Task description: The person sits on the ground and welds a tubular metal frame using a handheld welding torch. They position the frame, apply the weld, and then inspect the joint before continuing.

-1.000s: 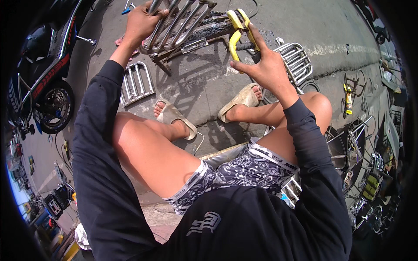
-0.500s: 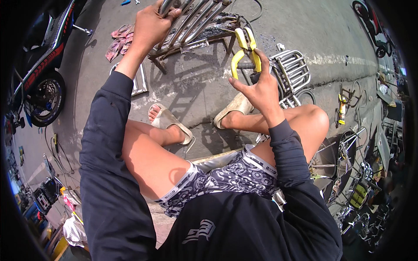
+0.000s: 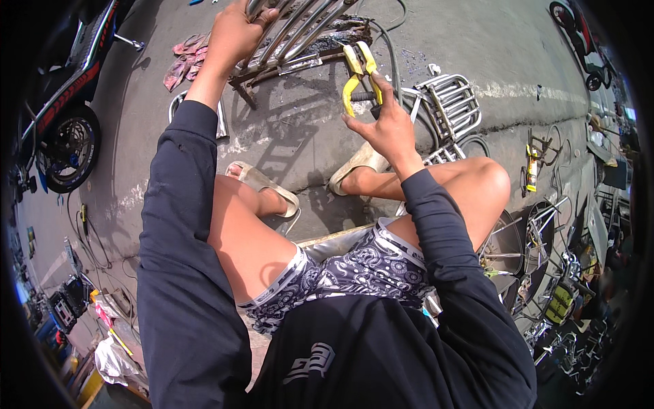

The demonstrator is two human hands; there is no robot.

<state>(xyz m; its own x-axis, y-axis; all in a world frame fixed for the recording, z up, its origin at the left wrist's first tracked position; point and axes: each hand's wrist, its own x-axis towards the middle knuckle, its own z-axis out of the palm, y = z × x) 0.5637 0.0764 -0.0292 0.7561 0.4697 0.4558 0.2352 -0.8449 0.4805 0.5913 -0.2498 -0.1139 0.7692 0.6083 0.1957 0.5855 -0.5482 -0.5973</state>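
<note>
Near the top edge, my left hand is closed round a bar of a shiny metal tube rack, which is tilted and partly cut off by the picture's edge. Beneath the rack, a rusty metal stand rests on the ground. My right hand grips a yellow clamp-like tool with a dark ribbed bar between its arms. Thumb and forefinger sit on either side of the tool; the other fingers are mostly hidden. The tool's tips point up toward the rack's right end.
Another barred metal rack lies right of my right hand, near a dark cable. Pink patterned cloth-like pieces lie to the left. A motorcycle stands far left. Wheel rims and metal parts crowd the right.
My right hand and the yellow tool have shifted left, closer to the rack. My left hand keeps its hold on the rack, and the view has shifted slightly.
</note>
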